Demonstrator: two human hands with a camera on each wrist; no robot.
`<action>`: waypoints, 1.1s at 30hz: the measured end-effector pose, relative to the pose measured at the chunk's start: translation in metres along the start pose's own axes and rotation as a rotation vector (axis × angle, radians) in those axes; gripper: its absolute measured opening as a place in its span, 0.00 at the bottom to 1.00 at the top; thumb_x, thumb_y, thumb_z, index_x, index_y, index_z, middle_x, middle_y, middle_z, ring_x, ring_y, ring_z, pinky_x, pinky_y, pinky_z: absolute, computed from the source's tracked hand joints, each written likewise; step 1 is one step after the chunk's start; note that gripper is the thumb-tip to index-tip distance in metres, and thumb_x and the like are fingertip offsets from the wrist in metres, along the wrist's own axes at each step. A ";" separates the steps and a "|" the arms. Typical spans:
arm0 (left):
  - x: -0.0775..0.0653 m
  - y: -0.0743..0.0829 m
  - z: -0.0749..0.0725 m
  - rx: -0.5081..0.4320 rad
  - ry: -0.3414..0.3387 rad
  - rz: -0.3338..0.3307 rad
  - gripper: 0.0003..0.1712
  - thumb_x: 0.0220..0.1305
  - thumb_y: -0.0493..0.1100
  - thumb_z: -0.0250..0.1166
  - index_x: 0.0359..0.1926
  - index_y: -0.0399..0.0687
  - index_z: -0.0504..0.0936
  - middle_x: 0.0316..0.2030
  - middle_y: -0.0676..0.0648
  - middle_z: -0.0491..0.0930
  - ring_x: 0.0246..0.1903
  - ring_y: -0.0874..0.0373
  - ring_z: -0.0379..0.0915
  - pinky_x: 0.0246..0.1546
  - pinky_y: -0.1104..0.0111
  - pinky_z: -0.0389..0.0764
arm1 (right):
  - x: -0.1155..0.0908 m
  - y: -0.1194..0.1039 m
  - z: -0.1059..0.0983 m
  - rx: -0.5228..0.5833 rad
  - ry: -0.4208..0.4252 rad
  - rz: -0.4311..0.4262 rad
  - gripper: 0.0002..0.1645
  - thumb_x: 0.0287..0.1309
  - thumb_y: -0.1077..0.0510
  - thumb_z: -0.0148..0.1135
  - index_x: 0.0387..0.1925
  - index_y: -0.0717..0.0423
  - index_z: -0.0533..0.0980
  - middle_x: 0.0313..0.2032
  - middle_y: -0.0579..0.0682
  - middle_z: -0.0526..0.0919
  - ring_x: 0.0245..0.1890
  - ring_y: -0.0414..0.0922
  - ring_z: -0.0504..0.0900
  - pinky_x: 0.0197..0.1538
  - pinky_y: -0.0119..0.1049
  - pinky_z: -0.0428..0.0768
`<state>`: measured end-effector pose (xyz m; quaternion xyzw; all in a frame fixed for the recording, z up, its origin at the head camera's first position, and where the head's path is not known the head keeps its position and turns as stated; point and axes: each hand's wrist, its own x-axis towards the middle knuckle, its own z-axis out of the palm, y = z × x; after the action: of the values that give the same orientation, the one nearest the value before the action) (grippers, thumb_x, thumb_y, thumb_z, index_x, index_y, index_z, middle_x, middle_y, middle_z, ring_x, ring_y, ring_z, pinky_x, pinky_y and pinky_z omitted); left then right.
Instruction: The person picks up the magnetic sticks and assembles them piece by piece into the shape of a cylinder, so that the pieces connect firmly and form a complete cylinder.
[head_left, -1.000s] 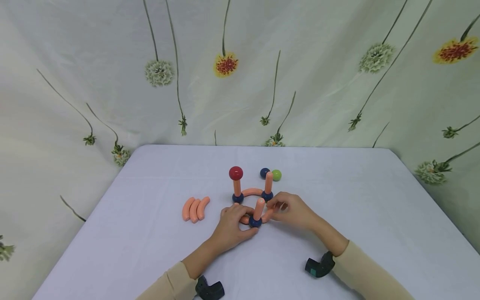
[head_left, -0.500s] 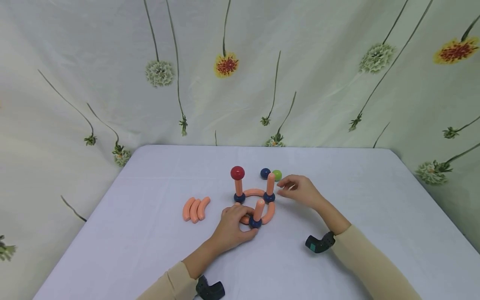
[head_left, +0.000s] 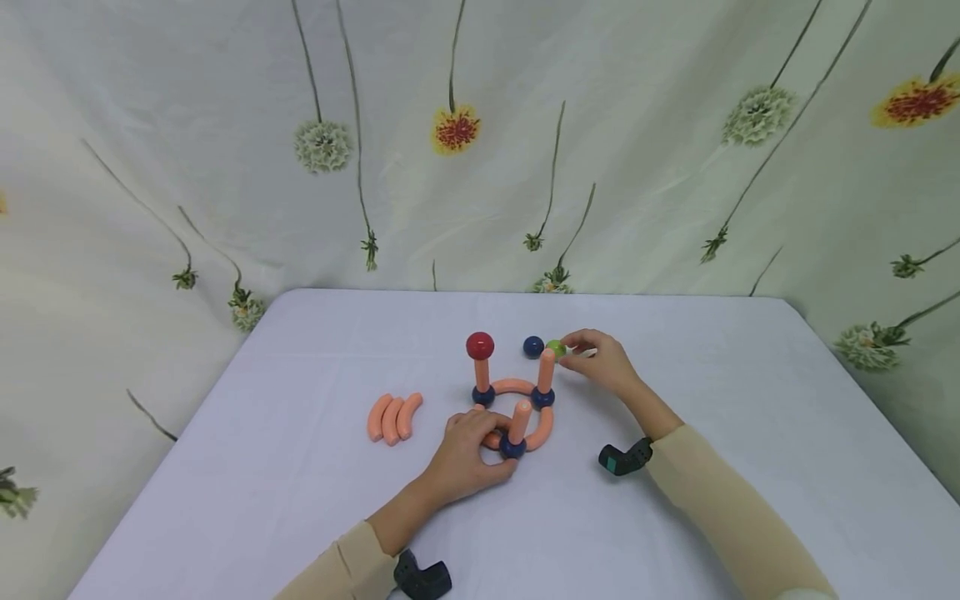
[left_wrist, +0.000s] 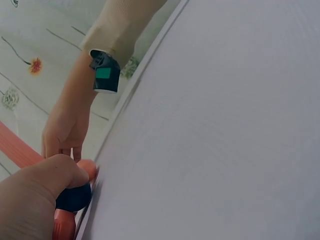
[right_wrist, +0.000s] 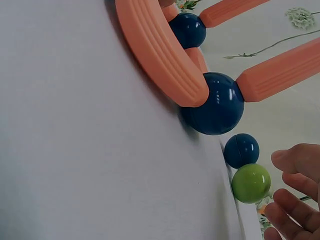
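Observation:
My left hand [head_left: 468,458] grips the front blue ball [head_left: 512,449] of a ring of blue balls and curved orange sticks; its thumb presses on that ball in the left wrist view. A straight stick [head_left: 520,421] stands up from this ball. My right hand [head_left: 602,360] is at the back, fingertips close around a lime green ball [head_left: 556,347]. In the right wrist view its fingers [right_wrist: 295,160] are spread beside the green ball [right_wrist: 251,183], with a gap showing. The left part of the ring is partly hidden behind my left hand.
A red ball [head_left: 480,345] tops the upright stick at the ring's back left. A loose blue ball [head_left: 533,347] lies left of the green one. Several curved orange sticks [head_left: 391,419] lie side by side on the left of the white-covered table [head_left: 300,500].
My right hand has left the curved stick at the ring's right side and moved back to the green ball. My left hand stays on the front blue ball.

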<state>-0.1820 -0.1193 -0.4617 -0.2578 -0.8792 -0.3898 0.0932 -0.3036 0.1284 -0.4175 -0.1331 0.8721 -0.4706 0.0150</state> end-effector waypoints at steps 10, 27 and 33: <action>0.002 -0.002 0.001 0.021 -0.004 0.012 0.21 0.51 0.46 0.74 0.48 0.53 0.81 0.42 0.60 0.80 0.46 0.62 0.71 0.57 0.49 0.61 | 0.018 0.008 0.005 -0.013 -0.033 0.068 0.27 0.56 0.55 0.69 0.55 0.63 0.75 0.52 0.60 0.77 0.52 0.55 0.75 0.52 0.48 0.74; 0.000 -0.002 0.000 0.006 -0.002 0.015 0.21 0.51 0.45 0.73 0.48 0.53 0.81 0.42 0.60 0.81 0.46 0.62 0.71 0.56 0.49 0.60 | 0.024 0.018 0.017 -0.021 -0.003 0.080 0.27 0.56 0.51 0.69 0.54 0.62 0.77 0.49 0.59 0.79 0.51 0.55 0.74 0.54 0.49 0.73; 0.000 -0.003 0.000 -0.059 0.032 0.035 0.18 0.54 0.47 0.73 0.47 0.56 0.82 0.42 0.63 0.81 0.46 0.64 0.71 0.54 0.51 0.62 | 0.023 0.019 0.017 -0.010 -0.003 0.096 0.27 0.57 0.52 0.68 0.54 0.62 0.77 0.49 0.59 0.79 0.51 0.54 0.75 0.55 0.48 0.73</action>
<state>-0.1842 -0.1211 -0.4638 -0.2695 -0.8610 -0.4181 0.1064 -0.3273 0.1184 -0.4405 -0.0921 0.8797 -0.4649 0.0382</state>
